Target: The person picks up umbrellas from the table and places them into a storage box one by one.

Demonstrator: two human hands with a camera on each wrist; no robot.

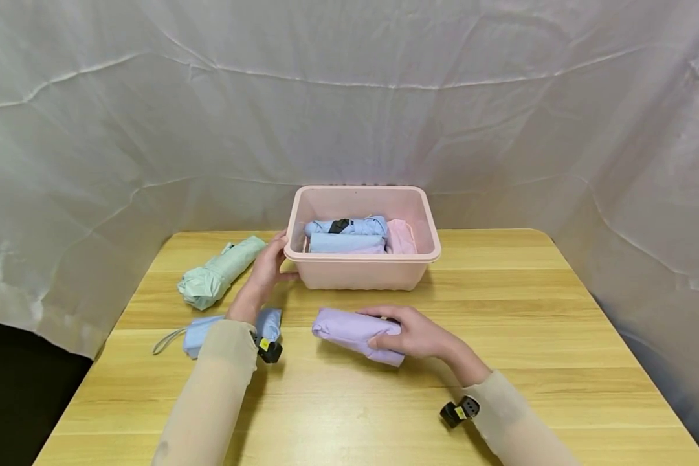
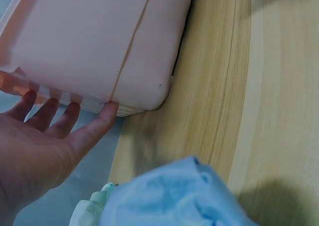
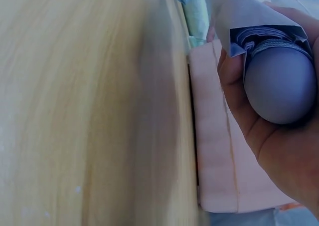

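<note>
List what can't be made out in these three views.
- Blue umbrella, head view: middle hidden under the left sleeve.
- Pink bin contents: lower layers hidden by the front wall.
- Lilac umbrella, right wrist view: only the handle end shows; right hand covers the rest.
- Green umbrella, left wrist view: cut off, blurred.

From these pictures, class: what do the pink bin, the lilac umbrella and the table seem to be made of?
Pink bin: likely moulded plastic, smooth and matte, with a rolled rim. Lilac umbrella, gripped by the right hand: thin woven fabric, creased, with a smooth rounded handle, probably plastic. Table: pale wood or wood-look laminate, showing grain lines.
</note>
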